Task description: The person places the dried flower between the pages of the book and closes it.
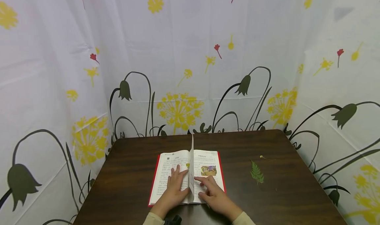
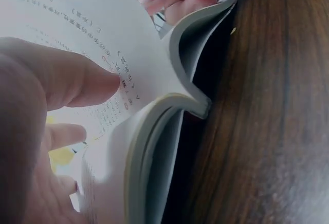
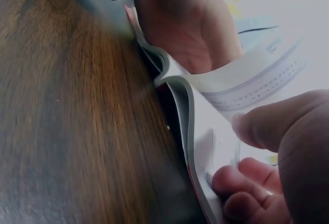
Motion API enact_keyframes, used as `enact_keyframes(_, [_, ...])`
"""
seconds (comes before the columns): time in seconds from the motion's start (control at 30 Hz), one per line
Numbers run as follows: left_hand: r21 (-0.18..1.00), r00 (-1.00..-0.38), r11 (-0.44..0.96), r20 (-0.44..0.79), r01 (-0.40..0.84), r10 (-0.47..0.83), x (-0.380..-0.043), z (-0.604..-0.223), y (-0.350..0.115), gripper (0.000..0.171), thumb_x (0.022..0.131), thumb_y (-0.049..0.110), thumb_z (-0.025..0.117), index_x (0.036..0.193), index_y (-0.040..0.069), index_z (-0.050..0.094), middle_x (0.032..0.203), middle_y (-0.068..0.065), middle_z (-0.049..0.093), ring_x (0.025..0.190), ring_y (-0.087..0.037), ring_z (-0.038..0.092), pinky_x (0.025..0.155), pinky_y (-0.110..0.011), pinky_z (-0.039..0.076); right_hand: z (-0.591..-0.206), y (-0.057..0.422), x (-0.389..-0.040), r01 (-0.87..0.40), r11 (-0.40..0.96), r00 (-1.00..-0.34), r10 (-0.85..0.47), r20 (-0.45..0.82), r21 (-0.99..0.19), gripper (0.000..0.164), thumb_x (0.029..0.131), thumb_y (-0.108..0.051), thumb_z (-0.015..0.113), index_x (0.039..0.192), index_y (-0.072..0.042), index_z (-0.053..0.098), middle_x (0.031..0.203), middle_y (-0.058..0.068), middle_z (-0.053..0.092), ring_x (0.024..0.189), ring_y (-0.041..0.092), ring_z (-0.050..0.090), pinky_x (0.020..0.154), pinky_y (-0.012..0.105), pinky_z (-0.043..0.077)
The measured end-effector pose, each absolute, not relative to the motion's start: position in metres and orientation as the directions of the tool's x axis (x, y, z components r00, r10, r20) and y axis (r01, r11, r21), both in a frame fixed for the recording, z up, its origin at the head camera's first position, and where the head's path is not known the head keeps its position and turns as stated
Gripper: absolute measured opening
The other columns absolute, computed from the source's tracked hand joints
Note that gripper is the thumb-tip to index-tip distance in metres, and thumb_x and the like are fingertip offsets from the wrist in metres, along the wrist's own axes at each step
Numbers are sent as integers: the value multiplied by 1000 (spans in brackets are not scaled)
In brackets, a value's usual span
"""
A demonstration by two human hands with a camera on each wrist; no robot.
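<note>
An open book (image 1: 169, 182) with a red cover lies on the table. A single page (image 1: 191, 172) stands upright from the middle, between the two hands. My left hand (image 1: 175, 187) rests on the left page with its fingers spread, its thumb beside the standing page. A small yellow patch (image 1: 187, 165) shows close to the fold near that hand. Over the right page, my right hand (image 1: 215, 194) has its index finger stretched to the standing page and its other fingers loosely bent. In the right wrist view its thumb (image 3: 257, 129) is at the page's printed side.
On the dark wooden table (image 1: 127, 172), right of the book, lie a green fern leaf (image 1: 256, 173) and a small yellow flower (image 1: 262, 157) on a thin stem. A white curtain (image 1: 184, 53) printed with flowers hangs behind the table and along both sides.
</note>
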State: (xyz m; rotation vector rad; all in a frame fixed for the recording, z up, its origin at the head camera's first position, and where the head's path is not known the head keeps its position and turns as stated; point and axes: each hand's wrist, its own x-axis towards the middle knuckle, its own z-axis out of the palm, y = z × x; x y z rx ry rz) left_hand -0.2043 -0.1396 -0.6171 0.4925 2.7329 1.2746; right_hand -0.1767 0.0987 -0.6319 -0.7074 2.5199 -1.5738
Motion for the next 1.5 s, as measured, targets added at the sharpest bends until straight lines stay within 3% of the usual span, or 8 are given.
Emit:
enact_keyframes(0.23, [829, -938, 524, 1, 195, 347, -209, -617, -149, 87, 96, 23, 75, 169, 12, 30, 180, -32, 11, 166, -59, -6, 128, -80, -3, -625, 89, -175, -394, 480, -878, -448, 167, -784, 55, 101, -17, 76, 152, -24, 59, 122, 8, 43, 70, -3, 44, 66, 17, 45])
enact_keyframes(0.43, [894, -940, 436, -55, 103, 336, -210, -616, -156, 81, 102, 20, 65, 173, 20, 26, 184, -20, 11, 168, -51, -11, 131, -75, -7, -618, 78, -174, -419, 595, -882, -445, 153, -685, 67, 98, -22, 81, 159, -32, 56, 117, 3, 38, 67, -3, 34, 66, 19, 42])
enact_keyframes(0.67, [921, -941, 369, -7, 125, 338, -208, -617, -158, 84, 109, 24, 55, 173, -3, 8, 176, -38, 3, 160, -66, -12, 126, -80, -9, -609, 71, -171, -416, 653, -891, -432, 141, -633, 69, 93, -18, 83, 156, -33, 60, 101, -1, 39, 71, 2, 35, 64, 19, 37])
enact_keyframes(0.77, [926, -945, 374, -72, 56, 320, -208, -616, -159, 87, 112, 28, 51, 170, -8, -2, 178, -35, -4, 162, -62, -12, 128, -78, -9, -608, 68, -172, -427, 697, -888, -443, 122, -576, 66, 94, -20, 80, 155, -34, 62, 91, -4, 40, 70, 4, 32, 62, 19, 33])
enact_keyframes(1.0, [933, -941, 360, -133, -13, 311, -212, -609, -157, 74, 104, 15, 55, 172, 5, 27, 184, -21, 8, 170, -46, -13, 133, -70, -8, -602, 63, -170, -404, 743, -895, -442, 62, -534, 61, 95, -24, 73, 154, -34, 63, 83, -6, 40, 67, 7, 29, 59, 21, 30])
enact_keyframes(1.23, [974, -960, 197, -160, -115, 228, -211, -580, -171, 66, 117, 47, 43, 169, 8, 29, 177, -25, 30, 166, -49, 23, 131, -71, 22, -603, 58, -168, -400, 765, -905, -416, 87, -505, 62, 91, -24, 72, 152, -35, 66, 82, -5, 41, 66, 9, 28, 56, 22, 27])
enact_keyframes(1.37, [970, -996, 245, -19, 5, 93, -208, -553, -178, 68, 115, 46, 51, 166, 5, 30, 172, -27, 35, 160, -49, 34, 129, -70, 30, -605, 57, -167, -405, 775, -906, -412, 98, -485, 61, 93, -27, 70, 153, -35, 65, 83, -5, 40, 67, 9, 26, 56, 23, 25])
enact_keyframes(1.5, [802, -969, 546, 231, 242, 91, -201, -532, -174, 62, 107, 31, 69, 159, 7, 46, 168, -25, 42, 156, -48, 41, 125, -71, 35, -605, 57, -166, -398, 781, -908, -412, 81, -481, 61, 94, -29, 70, 154, -36, 63, 84, -4, 41, 67, 9, 28, 57, 23, 26])
